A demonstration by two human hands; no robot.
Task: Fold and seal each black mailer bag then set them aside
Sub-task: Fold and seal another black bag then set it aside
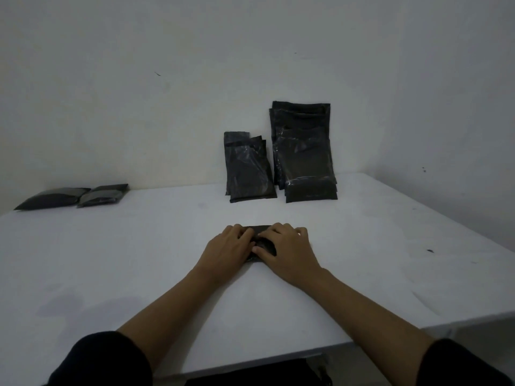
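Note:
A small folded black mailer bag (261,241) lies flat on the white table (139,260), near its middle. My left hand (227,250) rests palm-down on the bag's left part, fingers bent over its far edge. My right hand (287,250) presses on its right part, so most of the bag is hidden. Two stacks of unfolded black mailer bags lean upright against the back wall: a shorter stack (248,168) and a taller stack (305,151). Two folded bags (53,198) (103,195) lie flat at the far left of the table.
The table's near edge runs diagonally at the lower right (390,334), with floor beyond it. A small dark speck (430,250) lies on the table's right side. A dark object (250,371) sits below the near edge.

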